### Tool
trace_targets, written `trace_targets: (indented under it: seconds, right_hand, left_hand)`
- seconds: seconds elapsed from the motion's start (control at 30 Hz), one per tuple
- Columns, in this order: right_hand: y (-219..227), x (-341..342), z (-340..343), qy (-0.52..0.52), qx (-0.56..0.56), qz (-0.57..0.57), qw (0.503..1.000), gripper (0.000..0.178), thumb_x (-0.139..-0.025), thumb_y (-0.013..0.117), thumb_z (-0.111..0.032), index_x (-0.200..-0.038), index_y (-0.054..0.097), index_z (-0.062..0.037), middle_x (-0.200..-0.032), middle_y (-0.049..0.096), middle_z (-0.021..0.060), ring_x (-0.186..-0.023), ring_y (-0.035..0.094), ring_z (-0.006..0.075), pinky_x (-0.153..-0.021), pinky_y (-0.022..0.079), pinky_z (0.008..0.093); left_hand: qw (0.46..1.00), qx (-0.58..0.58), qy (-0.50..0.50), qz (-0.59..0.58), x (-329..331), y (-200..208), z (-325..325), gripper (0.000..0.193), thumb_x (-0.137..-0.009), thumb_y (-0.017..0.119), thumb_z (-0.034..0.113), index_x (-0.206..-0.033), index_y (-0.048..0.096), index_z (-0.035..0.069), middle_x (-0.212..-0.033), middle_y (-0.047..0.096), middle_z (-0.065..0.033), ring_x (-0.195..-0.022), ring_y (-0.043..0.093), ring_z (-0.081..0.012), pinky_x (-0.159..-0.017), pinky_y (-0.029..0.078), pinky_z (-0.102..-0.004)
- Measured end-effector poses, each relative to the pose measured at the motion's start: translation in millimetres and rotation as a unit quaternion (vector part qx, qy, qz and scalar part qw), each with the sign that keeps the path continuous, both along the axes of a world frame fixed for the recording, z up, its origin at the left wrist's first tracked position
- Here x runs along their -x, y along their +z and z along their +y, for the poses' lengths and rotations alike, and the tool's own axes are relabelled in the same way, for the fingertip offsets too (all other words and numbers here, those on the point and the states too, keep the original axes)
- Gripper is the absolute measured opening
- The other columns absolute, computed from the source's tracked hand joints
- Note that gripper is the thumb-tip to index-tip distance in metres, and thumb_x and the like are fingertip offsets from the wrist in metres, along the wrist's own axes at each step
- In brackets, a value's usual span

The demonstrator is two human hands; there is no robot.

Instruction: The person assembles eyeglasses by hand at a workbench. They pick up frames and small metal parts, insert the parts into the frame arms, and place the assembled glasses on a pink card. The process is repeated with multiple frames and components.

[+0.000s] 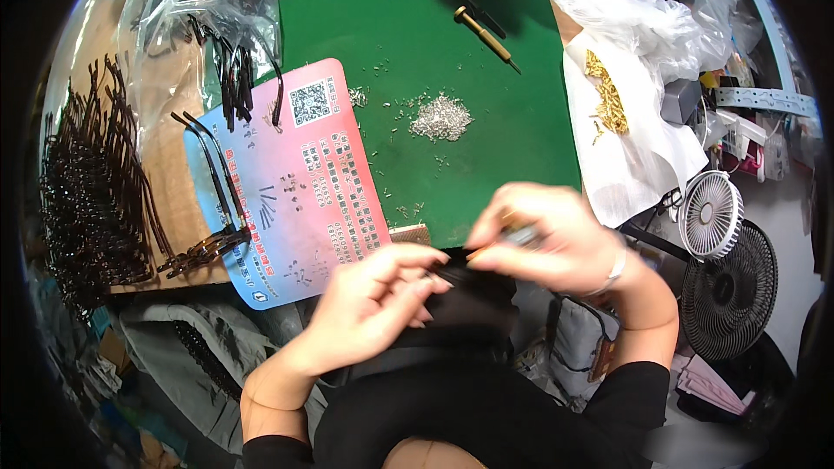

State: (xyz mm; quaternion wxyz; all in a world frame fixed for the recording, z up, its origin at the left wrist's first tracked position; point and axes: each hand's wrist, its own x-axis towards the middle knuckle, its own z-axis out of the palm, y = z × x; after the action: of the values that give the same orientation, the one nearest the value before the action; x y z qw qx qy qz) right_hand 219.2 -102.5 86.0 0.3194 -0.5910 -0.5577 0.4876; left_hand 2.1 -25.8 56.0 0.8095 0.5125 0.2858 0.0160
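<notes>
From my distant post I watch the left hand (365, 306) at lower centre, its fingers curled inward and thumb near the fingertips; I cannot tell whether it holds anything. Beside it, right of centre, the right hand (552, 243) closes around a small blurred amber-and-grey object (519, 233), too smeared for me to identify, above the black-clothed lap (460, 308). Left of the hands I see a blue-and-pink printed sheet (287, 182) with rounded corners, and a brown tortoiseshell eyeglass frame (208, 250) with dark temples lies across its left edge. Past the hands, on a flat green mat (512, 148), a loose heap of tiny silver metal pieces (441, 117) sits at upper centre. At far left I have a dense stack of glossy dark-brown eyeglass parts (95, 200). Small gold-coloured metal pieces (611, 104) lie on white paper (638, 161) at upper right, and a brass-handled screwdriver (483, 35) rests near the mat's upper edge.
</notes>
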Motion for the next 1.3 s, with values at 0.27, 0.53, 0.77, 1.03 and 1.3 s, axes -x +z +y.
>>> trace_targets:
  seconds: [0.27, 0.53, 0.77, 1.03, 1.3]
  right_hand:
    - [-8.7, 13.9, 17.4, 0.088, -0.046, -0.001, 0.995, 0.020, -0.072, 0.071, -0.008, -0.080, 0.053, -0.0039, -0.076, 0.059, 0.0073, -0.068, 0.060, 0.0236, -0.058, 0.047, 0.0315]
    - [-5.0, 13.4, 28.0, 0.247, -0.118, -0.133, 0.953, 0.020, -0.073, 0.062, -0.010, -0.087, 0.049, -0.0048, -0.076, 0.059, 0.0096, -0.065, 0.061, 0.0294, -0.052, 0.048, 0.0374]
    - [-17.0, 17.8, 33.4, 0.234, -0.108, -0.094, 0.962, 0.020, -0.074, 0.066, -0.012, -0.089, 0.054, -0.0059, -0.071, 0.057, 0.0051, -0.059, 0.060, 0.0223, -0.050, 0.047, 0.0330]
    - [-47.9, 15.4, 19.0, 0.007, 0.356, 0.319, 0.878, 0.038, -0.069, 0.078, -0.017, -0.090, 0.051, -0.0026, -0.071, 0.056, 0.0019, -0.059, 0.054, 0.0076, -0.049, 0.043, 0.0227]
    - [-45.7, 16.2, 8.1, 0.038, 0.202, 0.122, 0.971, 0.061, -0.066, 0.081, -0.034, -0.104, 0.048, -0.0005, -0.089, 0.055, 0.0068, -0.082, 0.053, 0.0135, -0.074, 0.045, 0.0273]
  left_hand:
    - [0.991, 0.135, -0.017, 0.014, 6.7, 7.4, 6.5, 0.026, -0.092, 0.050, 0.011, -0.116, 0.049, 0.001, -0.093, 0.063, -0.0067, -0.065, 0.057, -0.0049, -0.057, 0.048, -0.0183]
    - [0.987, 0.099, -0.113, 0.048, 1.8, 1.5, 19.9, 0.023, -0.091, 0.050, 0.010, -0.113, 0.052, 0.001, -0.084, 0.060, -0.0015, -0.061, 0.055, -0.0042, -0.054, 0.047, -0.0184]
    - [0.976, 0.142, -0.151, 0.064, -2.4, -3.9, 29.1, 0.020, -0.091, 0.051, 0.011, -0.109, 0.054, 0.002, -0.086, 0.063, -0.0029, -0.060, 0.055, -0.0050, -0.053, 0.045, -0.0187]
    - [0.997, -0.029, -0.061, -0.037, 1.6, -20.8, 2.6, 0.022, -0.090, 0.052, 0.009, -0.111, 0.053, 0.001, -0.084, 0.064, -0.0043, -0.063, 0.059, -0.0066, -0.058, 0.049, -0.0203]
    - [0.978, -0.196, -0.032, -0.060, 0.2, -17.6, -13.5, 0.030, -0.086, 0.050, 0.000, -0.116, 0.054, 0.002, -0.077, 0.062, -0.0089, -0.060, 0.062, -0.0129, -0.055, 0.050, -0.0253]
